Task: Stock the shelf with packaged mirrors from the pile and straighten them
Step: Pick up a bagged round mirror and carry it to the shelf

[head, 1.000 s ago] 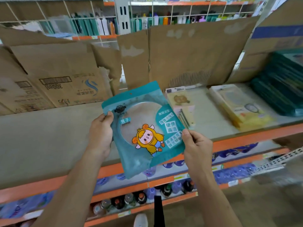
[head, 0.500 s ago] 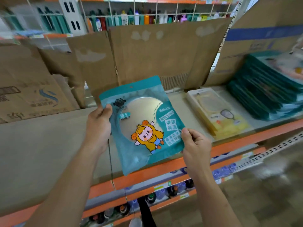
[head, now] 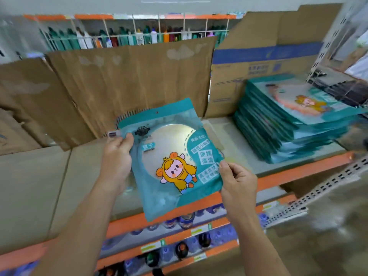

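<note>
Two bare hands are holding one teal packaged mirror between them, over the orange front lip of the shelf. Your left hand is gripping the packet's upper left edge, with the thumb curled over the printed front and the fingers hidden behind. Your right hand is pinching the lower right edge, thumb on the front, fingers curled behind. Both forearms are reaching forward and slightly inward.

The packet is facing you. Its long axis is running from the near bottom edge up and away, leaning a little left. Bare shelf surface is lying directly beyond it, so the coming move is probably a push forward to lay it flat.

Further right, nearer your right hand, the pile of teal mirror packets is sitting on the same shelf, apart from the held one. Brown cardboard sheets are standing behind.
</note>
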